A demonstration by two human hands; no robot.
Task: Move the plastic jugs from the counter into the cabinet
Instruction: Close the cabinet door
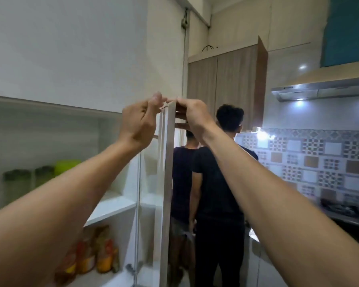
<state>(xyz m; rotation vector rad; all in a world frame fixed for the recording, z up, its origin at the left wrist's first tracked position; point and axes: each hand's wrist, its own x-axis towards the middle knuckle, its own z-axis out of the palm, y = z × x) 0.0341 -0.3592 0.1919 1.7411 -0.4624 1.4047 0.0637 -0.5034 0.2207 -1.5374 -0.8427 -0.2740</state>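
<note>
Hands meet at the door's top corner: left hand (140, 121) and right hand (192, 113) both pinch the cabinet door (166, 172), its long edge running toward 6 o'clock. Jugs are out of view; cabinet (50, 141) shelves lie at 8 o'clock.

Two people in dark T-shirts (214, 183) stand backs turned near a patterned tile backsplash (323, 158); a steel range hood (319, 91) hangs above a black gas stove (340, 209).

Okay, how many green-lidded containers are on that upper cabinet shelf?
3: a dark-lidded jar at far left, a second dark-lidded jar beside it, and a lime-green container behind; the forearm may hide more.
</note>
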